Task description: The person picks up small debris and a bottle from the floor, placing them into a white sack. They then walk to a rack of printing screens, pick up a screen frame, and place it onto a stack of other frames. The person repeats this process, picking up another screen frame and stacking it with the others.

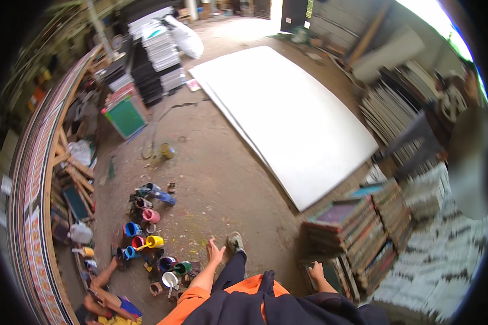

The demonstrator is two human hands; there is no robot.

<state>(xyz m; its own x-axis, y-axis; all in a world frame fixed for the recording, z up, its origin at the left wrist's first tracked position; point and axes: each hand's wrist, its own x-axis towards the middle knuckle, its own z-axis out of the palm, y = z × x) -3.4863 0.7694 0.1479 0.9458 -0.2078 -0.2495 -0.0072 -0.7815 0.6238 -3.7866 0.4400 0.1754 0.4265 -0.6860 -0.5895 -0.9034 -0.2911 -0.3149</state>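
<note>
My left hand (pixel 215 252) is held out ahead of my body with its fingers apart and nothing in it. It is nearest to a group of paint pots on the floor, among them a yellow pot (pixel 155 242), a green pot (pixel 182 267) and a white pot (pixel 169 279). On the other side, my right hand (pixel 317 270) hangs beside a stack of wooden-framed screens (pixel 357 233). Its fingers look loosely bent and apart, and I see nothing in them. Whether it touches the nearest frame I cannot tell.
Large white sheets (pixel 287 119) lie on the floor ahead. At lower left a person (pixel 106 295) sits near the pots; another person (pixel 428 130) is at the right. A long table (pixel 30 200) lines the left. Stacked boards (pixel 160 46) stand farther back; white bundles (pixel 439 260) lie right.
</note>
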